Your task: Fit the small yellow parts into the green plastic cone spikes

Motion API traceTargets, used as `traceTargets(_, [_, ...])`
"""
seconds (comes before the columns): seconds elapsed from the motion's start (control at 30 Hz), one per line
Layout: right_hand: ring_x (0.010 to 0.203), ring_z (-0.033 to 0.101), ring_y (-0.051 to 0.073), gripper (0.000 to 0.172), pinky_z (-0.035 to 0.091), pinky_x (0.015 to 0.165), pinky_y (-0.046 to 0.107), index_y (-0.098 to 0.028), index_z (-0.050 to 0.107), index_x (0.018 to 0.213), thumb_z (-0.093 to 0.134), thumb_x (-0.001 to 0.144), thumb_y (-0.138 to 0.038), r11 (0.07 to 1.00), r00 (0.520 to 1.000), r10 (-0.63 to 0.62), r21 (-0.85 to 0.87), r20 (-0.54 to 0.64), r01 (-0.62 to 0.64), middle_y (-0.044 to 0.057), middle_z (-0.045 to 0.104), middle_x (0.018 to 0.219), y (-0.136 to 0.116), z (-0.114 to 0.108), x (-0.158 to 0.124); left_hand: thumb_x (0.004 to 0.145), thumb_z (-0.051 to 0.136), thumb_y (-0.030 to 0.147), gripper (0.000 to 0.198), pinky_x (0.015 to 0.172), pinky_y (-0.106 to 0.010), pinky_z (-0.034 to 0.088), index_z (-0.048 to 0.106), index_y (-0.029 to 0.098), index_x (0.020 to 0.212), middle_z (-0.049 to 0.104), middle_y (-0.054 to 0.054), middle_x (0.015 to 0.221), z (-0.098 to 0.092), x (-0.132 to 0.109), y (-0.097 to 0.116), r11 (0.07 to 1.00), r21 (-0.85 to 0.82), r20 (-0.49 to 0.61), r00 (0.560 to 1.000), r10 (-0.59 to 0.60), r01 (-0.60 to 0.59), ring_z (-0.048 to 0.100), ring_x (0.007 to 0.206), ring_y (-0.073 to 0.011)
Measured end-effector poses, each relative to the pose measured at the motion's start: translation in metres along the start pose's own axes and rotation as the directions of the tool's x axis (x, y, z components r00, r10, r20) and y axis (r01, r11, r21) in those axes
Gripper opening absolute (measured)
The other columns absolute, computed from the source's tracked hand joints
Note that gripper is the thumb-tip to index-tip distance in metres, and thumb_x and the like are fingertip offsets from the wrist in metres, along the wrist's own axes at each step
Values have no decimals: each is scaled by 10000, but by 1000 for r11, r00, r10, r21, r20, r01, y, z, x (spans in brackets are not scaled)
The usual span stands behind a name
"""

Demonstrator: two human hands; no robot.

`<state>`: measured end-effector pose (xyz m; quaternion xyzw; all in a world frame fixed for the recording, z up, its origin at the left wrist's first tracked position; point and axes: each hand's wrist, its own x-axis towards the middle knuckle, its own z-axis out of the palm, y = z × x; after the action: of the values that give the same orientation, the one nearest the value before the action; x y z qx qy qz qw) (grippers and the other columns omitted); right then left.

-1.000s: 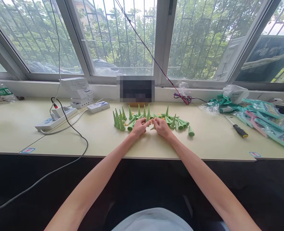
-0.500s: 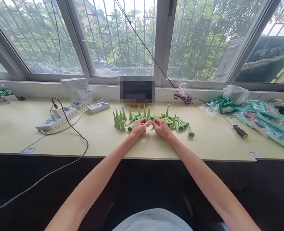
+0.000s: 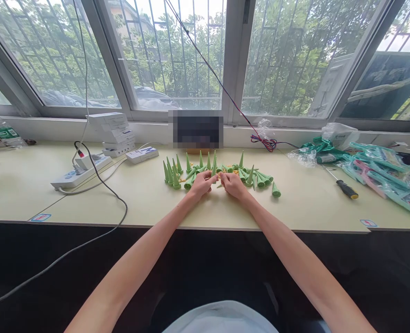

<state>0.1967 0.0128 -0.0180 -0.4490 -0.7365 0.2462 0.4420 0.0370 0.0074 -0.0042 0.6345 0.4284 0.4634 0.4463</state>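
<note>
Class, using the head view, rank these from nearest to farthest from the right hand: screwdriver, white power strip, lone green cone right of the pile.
1. Lone green cone, just right of the right hand.
2. Screwdriver, farther right.
3. White power strip, far left.

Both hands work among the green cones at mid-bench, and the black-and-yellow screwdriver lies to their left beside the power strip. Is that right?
Not quite. In the head view the screwdriver lies to the right of both the left hand and the right hand, near the teal packets; the power strip is on the left. Both hands are indeed among the green cones.
</note>
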Motion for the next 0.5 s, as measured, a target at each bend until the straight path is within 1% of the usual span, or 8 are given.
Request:
traceTargets(0.07, [483, 505, 121, 539, 396, 549, 253, -192, 462, 572, 359, 957, -554, 1000, 1000, 9, 5, 1, -9, -12, 482, 476, 0, 0, 0, 715, 740, 487, 357, 402, -220, 366, 619, 152, 732, 634, -35, 798, 0, 0, 0, 1000, 0, 0, 1000, 3, -3, 427, 476, -52])
traceTargets(0.13, [493, 522, 124, 518, 424, 564, 259, -188, 493, 597, 375, 956, -543, 1000, 1000, 7, 24, -8, -7, -5, 517, 495, -1, -1, 0, 717, 738, 481, 349, 403, -223, 365, 613, 155, 723, 618, -25, 775, 0, 0, 0, 1000, -1, -7, 1000, 9, -9, 418, 471, -52])
traceTargets(0.2, [512, 539, 123, 448, 450, 564, 264, -181, 532, 668, 431, 940, -522, 998, 1000, -3, 60, -22, 4, 9, 587, 574, -2, -1, -1, 717, 736, 476, 339, 401, -229, 362, 619, 158, 730, 608, -20, 769, 0, 1, -1, 1000, 3, -24, 1000, 9, -9, 409, 465, -53])
traceTargets(0.3, [527, 547, 110, 320, 460, 510, 253, -176, 565, 804, 542, 889, -483, 992, 999, -13, 123, -31, 17, 27, 656, 743, -2, -1, -2, 712, 733, 482, 333, 398, -234, 353, 640, 165, 756, 600, -11, 758, 0, 3, -3, 1000, 2, -57, 998, -7, 7, 384, 455, -52])
traceTargets(0.4, [497, 524, 88, 286, 440, 450, 240, -174, 563, 855, 575, 868, -460, 987, 1000, -4, 160, -22, 7, 31, 659, 814, -2, -1, -2, 710, 730, 490, 338, 407, -232, 359, 626, 169, 735, 578, -2, 727, 0, 3, -3, 1000, -7, -67, 998, -5, 4, 386, 466, -58])
traceTargets(0.5, [487, 514, 85, 256, 433, 438, 238, -174, 553, 841, 561, 875, -428, 987, 1000, -4, 161, -22, 7, 26, 647, 794, -2, -2, -2, 710, 734, 484, 349, 415, -231, 361, 587, 168, 688, 563, -2, 711, 0, 3, -3, 1000, -8, -67, 998, 3, -3, 394, 472, -60])
